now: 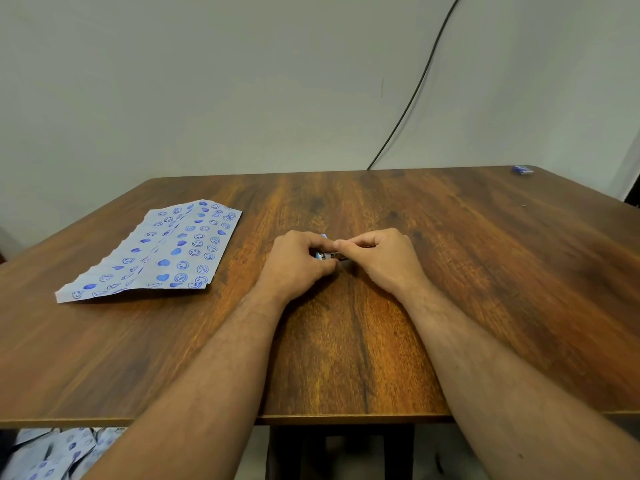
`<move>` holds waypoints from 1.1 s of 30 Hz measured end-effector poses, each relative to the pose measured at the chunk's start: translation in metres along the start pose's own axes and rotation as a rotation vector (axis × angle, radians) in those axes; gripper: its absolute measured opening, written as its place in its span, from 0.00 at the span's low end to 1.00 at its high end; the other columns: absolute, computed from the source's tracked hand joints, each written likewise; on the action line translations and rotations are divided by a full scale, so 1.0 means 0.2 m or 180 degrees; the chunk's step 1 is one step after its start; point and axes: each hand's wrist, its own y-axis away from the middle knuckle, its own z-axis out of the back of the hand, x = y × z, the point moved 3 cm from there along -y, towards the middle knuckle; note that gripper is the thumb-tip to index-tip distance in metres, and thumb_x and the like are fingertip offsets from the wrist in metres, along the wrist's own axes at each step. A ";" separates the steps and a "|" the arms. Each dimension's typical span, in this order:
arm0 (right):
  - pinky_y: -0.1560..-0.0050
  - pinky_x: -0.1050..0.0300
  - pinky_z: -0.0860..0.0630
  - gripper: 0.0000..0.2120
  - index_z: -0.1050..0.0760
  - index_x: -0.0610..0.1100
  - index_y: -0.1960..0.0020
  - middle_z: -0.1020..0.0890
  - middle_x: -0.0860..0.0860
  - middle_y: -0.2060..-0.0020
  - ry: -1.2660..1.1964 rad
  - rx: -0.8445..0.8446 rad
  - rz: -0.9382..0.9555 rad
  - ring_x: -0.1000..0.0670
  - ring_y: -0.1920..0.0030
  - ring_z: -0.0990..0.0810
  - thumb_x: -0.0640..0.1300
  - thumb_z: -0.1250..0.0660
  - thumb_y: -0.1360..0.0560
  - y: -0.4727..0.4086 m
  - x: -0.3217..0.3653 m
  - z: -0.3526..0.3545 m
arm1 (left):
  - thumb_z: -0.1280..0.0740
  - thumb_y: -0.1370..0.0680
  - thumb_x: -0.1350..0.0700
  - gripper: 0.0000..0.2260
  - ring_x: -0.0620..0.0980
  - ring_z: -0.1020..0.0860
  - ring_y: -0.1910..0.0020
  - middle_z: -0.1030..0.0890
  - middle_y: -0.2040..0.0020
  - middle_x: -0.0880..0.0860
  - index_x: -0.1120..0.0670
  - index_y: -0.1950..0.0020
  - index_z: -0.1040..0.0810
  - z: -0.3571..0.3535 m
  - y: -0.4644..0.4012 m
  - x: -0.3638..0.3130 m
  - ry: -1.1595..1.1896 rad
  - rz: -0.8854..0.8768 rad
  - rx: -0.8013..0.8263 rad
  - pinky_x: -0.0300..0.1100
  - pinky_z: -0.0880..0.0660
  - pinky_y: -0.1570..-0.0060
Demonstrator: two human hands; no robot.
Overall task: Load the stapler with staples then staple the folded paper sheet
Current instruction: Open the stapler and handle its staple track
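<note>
A small stapler (327,255), blue with a metal channel, lies at the middle of the wooden table (450,289), mostly covered by both hands. My left hand (298,261) grips its left end. My right hand (384,258) pinches at its right end, thumb and forefinger meeting the left hand's fingertips above it. Whether staples are between the fingers I cannot tell. The folded paper sheet (156,251), white with blue smiley and heart prints, lies flat on the table's left part, apart from both hands.
A small blue box (523,170) sits at the table's far right corner. A black cable (415,88) runs down the wall behind the table. More printed paper (52,452) lies below the table's near left edge.
</note>
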 end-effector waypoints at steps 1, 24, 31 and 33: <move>0.53 0.67 0.26 0.10 0.12 0.53 0.57 0.13 0.59 0.64 0.0031 -0.0026 0.0010 0.64 0.58 0.17 0.59 0.26 0.29 0.00 0.00 0.00 | 0.21 0.31 0.56 0.12 0.34 0.21 0.61 0.14 0.56 0.44 0.46 0.49 0.12 0.00 0.00 0.00 -0.0011 -0.0006 0.0006 0.29 0.30 0.57; 0.59 0.59 0.24 0.07 0.17 0.49 0.58 0.19 0.56 0.66 0.0770 -0.0047 0.0291 0.55 0.63 0.20 0.41 0.33 0.31 0.00 0.04 -0.05 | 0.23 0.30 0.59 0.11 0.32 0.24 0.63 0.15 0.62 0.42 0.47 0.50 0.11 -0.01 0.00 0.00 0.0035 0.0049 0.0016 0.21 0.33 0.61; 0.63 0.62 0.27 0.11 0.19 0.46 0.62 0.17 0.52 0.67 0.0609 -0.0236 0.0341 0.54 0.65 0.21 0.35 0.39 0.32 0.01 0.04 -0.03 | 0.20 0.32 0.56 0.12 0.31 0.24 0.61 0.15 0.59 0.44 0.48 0.49 0.11 -0.01 -0.02 0.02 0.0100 0.0112 -0.0023 0.21 0.33 0.60; 0.63 0.58 0.29 0.10 0.18 0.43 0.64 0.17 0.50 0.69 0.0669 -0.0415 0.0223 0.50 0.65 0.21 0.36 0.37 0.31 0.00 0.03 -0.02 | 0.20 0.32 0.57 0.12 0.32 0.23 0.61 0.15 0.58 0.44 0.48 0.49 0.12 -0.02 -0.02 0.02 0.0101 0.0133 -0.0047 0.22 0.33 0.59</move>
